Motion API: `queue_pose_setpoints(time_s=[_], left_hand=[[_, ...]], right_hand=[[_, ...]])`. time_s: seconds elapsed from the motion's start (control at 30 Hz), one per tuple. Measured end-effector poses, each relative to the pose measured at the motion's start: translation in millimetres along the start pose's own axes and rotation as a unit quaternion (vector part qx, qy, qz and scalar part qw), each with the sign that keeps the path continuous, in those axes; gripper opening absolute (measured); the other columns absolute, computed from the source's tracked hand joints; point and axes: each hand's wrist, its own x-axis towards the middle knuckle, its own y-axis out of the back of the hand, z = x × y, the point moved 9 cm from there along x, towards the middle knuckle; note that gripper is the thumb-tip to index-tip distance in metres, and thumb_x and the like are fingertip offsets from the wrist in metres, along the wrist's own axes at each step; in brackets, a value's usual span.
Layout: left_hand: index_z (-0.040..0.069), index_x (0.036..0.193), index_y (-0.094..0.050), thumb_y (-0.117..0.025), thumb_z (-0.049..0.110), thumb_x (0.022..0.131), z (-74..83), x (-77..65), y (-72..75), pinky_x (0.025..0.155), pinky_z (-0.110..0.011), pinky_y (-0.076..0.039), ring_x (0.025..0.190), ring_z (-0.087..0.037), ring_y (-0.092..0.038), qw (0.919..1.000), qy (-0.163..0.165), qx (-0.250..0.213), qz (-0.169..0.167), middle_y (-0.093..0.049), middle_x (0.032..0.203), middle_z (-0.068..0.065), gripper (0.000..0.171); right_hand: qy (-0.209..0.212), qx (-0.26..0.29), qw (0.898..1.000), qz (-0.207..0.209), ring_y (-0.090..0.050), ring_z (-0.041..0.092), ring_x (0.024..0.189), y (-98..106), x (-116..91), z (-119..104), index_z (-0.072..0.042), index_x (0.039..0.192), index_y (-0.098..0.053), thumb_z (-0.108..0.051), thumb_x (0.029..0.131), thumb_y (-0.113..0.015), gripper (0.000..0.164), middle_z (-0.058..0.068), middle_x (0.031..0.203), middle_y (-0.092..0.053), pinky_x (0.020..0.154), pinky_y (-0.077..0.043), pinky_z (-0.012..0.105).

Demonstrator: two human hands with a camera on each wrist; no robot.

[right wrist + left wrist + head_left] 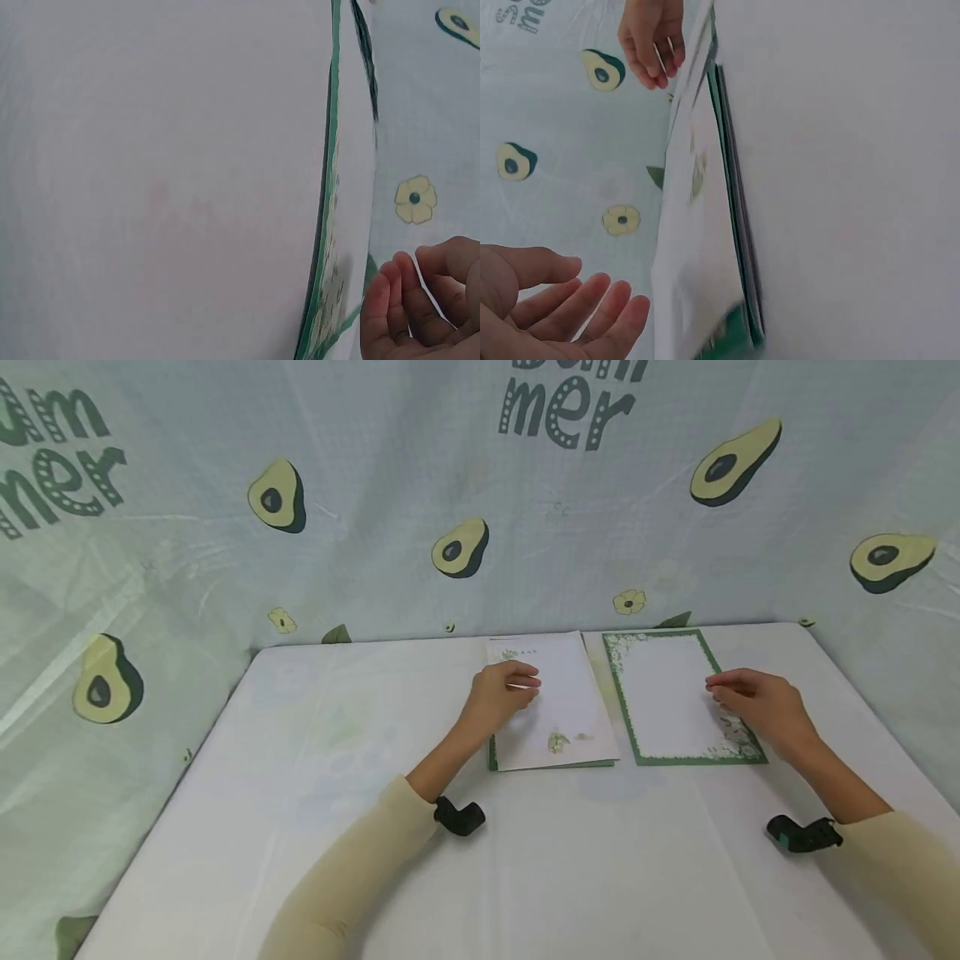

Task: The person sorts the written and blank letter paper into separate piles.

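A stack of paper sheets (558,693) lies toward the back of the table, its top sheet white with small leaf prints and green edges showing beneath. My left hand (501,693) hovers over its left part, fingers relaxed and thumb apart, holding nothing; the left wrist view shows that hand (570,304) beside the stack (697,225). To the right is a sheet with a green leafy border (667,693). Above its right edge is my right hand (765,706), fingers loosely bent with nothing between them. In the right wrist view the bordered sheet (326,225) appears edge-on.
A white cloth (360,827) covers the table. Behind it hangs a pale curtain (375,485) printed with avocados and lettering. A dark wrist device sits at each sleeve, the left one (459,817) and the right one (804,835).
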Motion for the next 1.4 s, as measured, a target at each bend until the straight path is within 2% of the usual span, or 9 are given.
queue_pose_setpoints(time_s=[0.17, 0.27, 0.4, 0.57, 0.73, 0.87, 0.93, 1.13, 1.4], left_hand=[[0.000, 0.128, -0.066, -0.065, 0.012, 0.101, -21.8, -9.2, 32.1, 0.078, -0.030, -0.062, 0.106, -0.027, -0.070, 0.9979, 0.028, 0.058, 0.010, -0.073, 0.115, -0.012, 0.029], [0.001, 0.129, -0.065, -0.062, 0.013, 0.103, -33.7, -14.4, 46.0, 0.080, -0.033, -0.061, 0.109, -0.028, -0.069, 0.9962, 0.053, 0.068, 0.007, -0.071, 0.118, -0.012, 0.030], [0.002, 0.132, -0.063, -0.062, 0.014, 0.102, -47.2, -16.0, 55.7, 0.084, -0.034, -0.060, 0.111, -0.028, -0.068, 0.9951, 0.072, 0.067, -0.004, -0.070, 0.120, -0.012, 0.032], [0.001, 0.132, -0.063, -0.065, 0.013, 0.100, -58.3, -11.0, 55.8, 0.086, -0.035, -0.058, 0.109, -0.024, -0.069, 0.9953, 0.086, 0.040, -0.021, -0.071, 0.117, -0.012, 0.035], [-0.001, 0.127, -0.064, -0.064, 0.011, 0.098, -66.0, -1.7, 52.6, 0.083, -0.029, -0.060, 0.093, -0.019, -0.075, 0.9938, 0.107, 0.021, -0.017, -0.072, 0.109, -0.012, 0.031], [-0.004, 0.123, -0.066, -0.066, 0.007, 0.095, -67.1, 6.3, 48.3, 0.078, -0.028, -0.062, 0.084, -0.020, -0.076, 0.9945, 0.104, 0.008, -0.009, -0.073, 0.101, -0.014, 0.029], [-0.004, 0.121, -0.068, -0.069, 0.006, 0.095, -67.0, 9.1, 45.7, 0.076, -0.027, -0.063, 0.082, -0.019, -0.076, 0.9951, 0.098, 0.016, -0.009, -0.074, 0.099, -0.014, 0.028], [-0.004, 0.116, -0.072, -0.075, 0.006, 0.092, -69.7, 12.1, 43.0, 0.074, -0.025, -0.062, 0.078, -0.017, -0.076, 0.9957, 0.087, 0.030, -0.005, -0.076, 0.095, -0.013, 0.025], [-0.004, 0.116, -0.073, -0.076, 0.004, 0.091, -70.6, 7.8, 47.9, 0.075, -0.027, -0.063, 0.078, -0.020, -0.076, 0.9954, 0.094, -0.016, 0.011, -0.075, 0.098, -0.017, 0.026]], right_hand=[[0.023, 0.011, 0.998, -0.055, -0.066, -0.007, 0.088, -22.9, 3.2, -30.8, -0.004, 0.125, -0.068, -0.028, 0.104, -0.061, 0.033, 0.022, 0.122, -0.070, 0.074, -0.051, 0.005], [0.030, 0.024, 0.996, -0.085, -0.070, 0.002, 0.094, -38.7, 6.5, -47.1, -0.005, 0.126, -0.067, -0.029, 0.104, -0.062, 0.033, 0.019, 0.122, -0.071, 0.077, -0.052, 0.006], [0.032, 0.052, 0.991, -0.116, -0.072, 0.012, 0.099, -61.3, 13.4, -63.1, -0.004, 0.129, -0.066, -0.029, 0.104, -0.062, 0.035, 0.018, 0.122, -0.071, 0.080, -0.054, 0.011], [0.005, 0.094, 0.984, -0.154, -0.072, 0.027, 0.104, -90.4, 21.3, -71.6, 0.002, 0.134, -0.061, -0.026, 0.104, -0.062, 0.041, 0.022, 0.122, -0.070, 0.085, -0.060, 0.023], [-0.024, 0.097, 0.981, -0.166, -0.073, 0.029, 0.103, -108.9, 26.7, -74.3, 0.006, 0.136, -0.058, -0.019, 0.105, -0.058, 0.039, 0.025, 0.124, -0.068, 0.087, -0.061, 0.031], [-0.044, 0.095, 0.982, -0.160, -0.073, 0.028, 0.102, -113.3, 29.7, -74.3, 0.006, 0.137, -0.057, -0.017, 0.105, -0.057, 0.039, 0.026, 0.125, -0.066, 0.086, -0.062, 0.033], [-0.052, 0.087, 0.983, -0.155, -0.073, 0.025, 0.099, -115.1, 30.9, -73.0, 0.006, 0.137, -0.058, -0.017, 0.104, -0.058, 0.039, 0.025, 0.124, -0.067, 0.085, -0.062, 0.032], [-0.046, 0.074, 0.986, -0.146, -0.074, 0.025, 0.096, -118.6, 32.1, -71.9, 0.003, 0.135, -0.061, -0.016, 0.102, -0.063, 0.038, 0.023, 0.122, -0.069, 0.084, -0.062, 0.034], [-0.037, 0.092, 0.987, -0.129, -0.073, 0.028, 0.098, -117.4, 30.2, -77.7, 0.001, 0.132, -0.064, -0.019, 0.101, -0.066, 0.036, 0.023, 0.120, -0.068, 0.082, -0.062, 0.032]])
